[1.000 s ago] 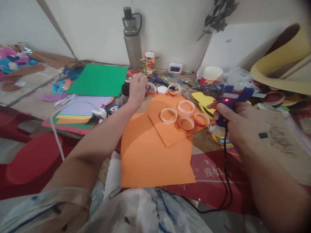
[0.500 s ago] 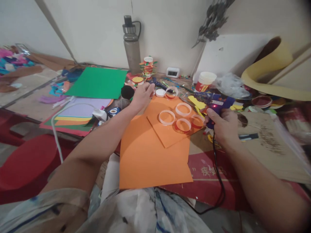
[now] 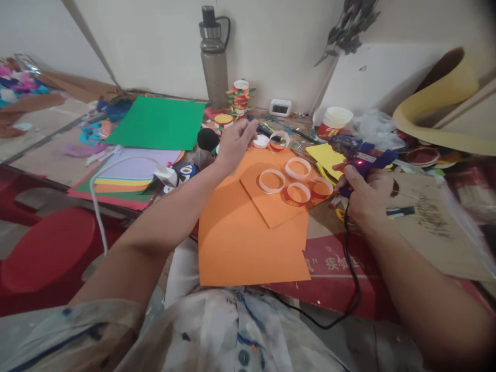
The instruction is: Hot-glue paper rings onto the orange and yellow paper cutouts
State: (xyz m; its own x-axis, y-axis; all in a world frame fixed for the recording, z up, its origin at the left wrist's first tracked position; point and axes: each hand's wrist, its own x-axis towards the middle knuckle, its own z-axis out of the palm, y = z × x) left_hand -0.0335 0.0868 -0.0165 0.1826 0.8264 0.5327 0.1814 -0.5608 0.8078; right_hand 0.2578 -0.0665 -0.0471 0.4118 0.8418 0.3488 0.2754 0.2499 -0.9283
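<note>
My right hand (image 3: 366,199) grips a blue hot glue gun (image 3: 366,159) by its handle; a red light glows on its side and its nozzle points left. My left hand (image 3: 235,145) hovers over the far edge of the orange paper (image 3: 251,248), thumb and fingers pinched together. What sits between those fingertips, if anything, is too small to make out. Close to them lies a white round lid (image 3: 261,141). Several rings cut from paper cups, one of them a pale ring (image 3: 272,171), stand on a smaller orange sheet (image 3: 267,209).
Green paper (image 3: 158,124) and a stack of coloured sheets (image 3: 132,168) lie to the left. A bottle (image 3: 215,67), a decorated cup stack (image 3: 241,98) and a small clock (image 3: 280,107) stand along the wall. The glue gun's black cord (image 3: 351,268) hangs over the table edge. A red stool (image 3: 50,248) is at left.
The glue gun has moved right, its nozzle now farther from the rings. My left hand stays pinched in about the same spot over the paper. The whole view has shifted slightly.
</note>
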